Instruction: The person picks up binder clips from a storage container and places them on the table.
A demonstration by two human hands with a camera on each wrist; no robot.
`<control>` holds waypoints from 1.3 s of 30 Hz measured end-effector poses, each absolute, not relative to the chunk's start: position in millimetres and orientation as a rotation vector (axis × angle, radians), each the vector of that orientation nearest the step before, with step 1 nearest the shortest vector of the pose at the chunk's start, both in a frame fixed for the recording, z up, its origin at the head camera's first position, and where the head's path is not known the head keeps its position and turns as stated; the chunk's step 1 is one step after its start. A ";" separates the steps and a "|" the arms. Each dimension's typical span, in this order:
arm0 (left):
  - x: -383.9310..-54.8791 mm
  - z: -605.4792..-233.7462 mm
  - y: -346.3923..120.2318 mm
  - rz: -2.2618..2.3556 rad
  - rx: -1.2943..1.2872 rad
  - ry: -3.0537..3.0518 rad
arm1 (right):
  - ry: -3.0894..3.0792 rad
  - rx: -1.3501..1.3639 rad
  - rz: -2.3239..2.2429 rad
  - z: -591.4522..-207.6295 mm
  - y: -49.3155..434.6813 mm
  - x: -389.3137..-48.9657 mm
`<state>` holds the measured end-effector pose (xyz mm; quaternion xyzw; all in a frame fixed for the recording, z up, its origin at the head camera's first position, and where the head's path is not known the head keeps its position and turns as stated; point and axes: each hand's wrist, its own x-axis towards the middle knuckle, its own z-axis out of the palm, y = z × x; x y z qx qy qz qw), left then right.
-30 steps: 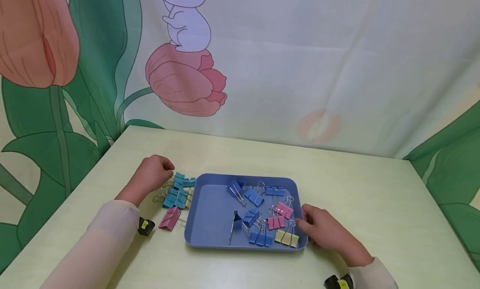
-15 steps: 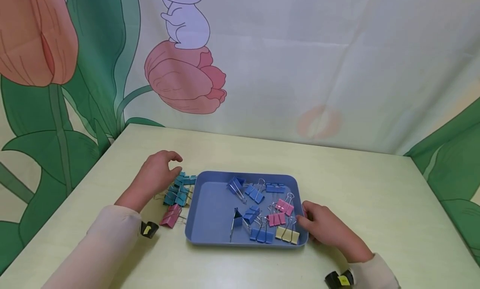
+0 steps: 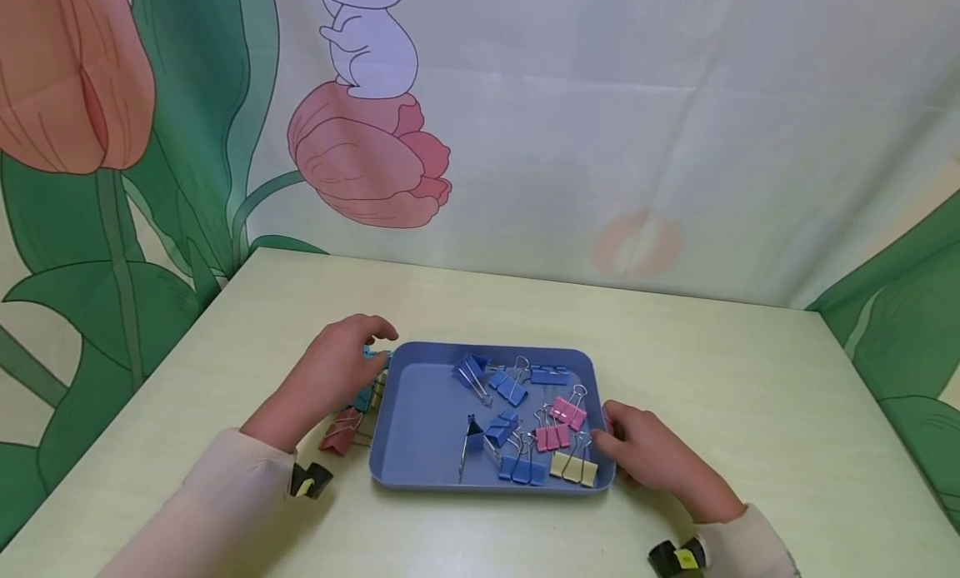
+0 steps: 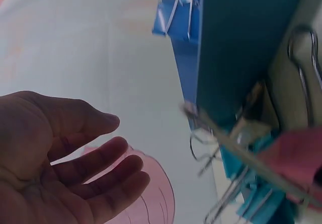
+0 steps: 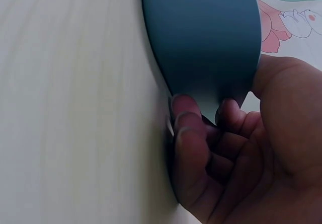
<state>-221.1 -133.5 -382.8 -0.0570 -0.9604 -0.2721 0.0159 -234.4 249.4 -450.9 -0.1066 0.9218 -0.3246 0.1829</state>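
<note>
A blue rectangular tray [image 3: 423, 411] lies in front of me, holding blue binder clips [image 3: 522, 470], pink binder clips [image 3: 552, 438] and a yellow binder clip [image 3: 574, 468] on its middle and right side. My left hand [image 3: 341, 370] hovers over the loose clips beside the tray's left wall, thumb and fingers apart. Nothing sits between those fingers in the left wrist view. At the tray's right end my right hand [image 3: 648, 449] grips the rim, thumb on top and fingers curled against the outer wall [image 5: 206, 38].
Left of the tray lie teal binder clips [image 4: 264, 199], partly hidden by my left hand, and a pink binder clip [image 3: 342, 431]. The pale tabletop [image 3: 480, 536] surrounds the tray. A printed curtain [image 3: 540, 145] hangs behind the table.
My left hand has spread its fingers and moved right across the teal clips towards the tray's left rim. My right hand keeps its hold, and the clips in the tray stay put.
</note>
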 end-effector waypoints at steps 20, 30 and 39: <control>-197.2 -392.1 -98.6 -0.712 -0.762 -2.985 | 2.609 -0.296 -0.919 -450.0 249.5 -234.0; -196.1 -399.2 -80.7 -0.574 -1.094 -2.976 | 2.605 -0.310 -0.928 -452.8 251.0 -234.5; -199.8 -403.6 -64.0 -0.484 -1.248 -2.921 | 2.603 -0.303 -0.927 -452.6 250.3 -234.6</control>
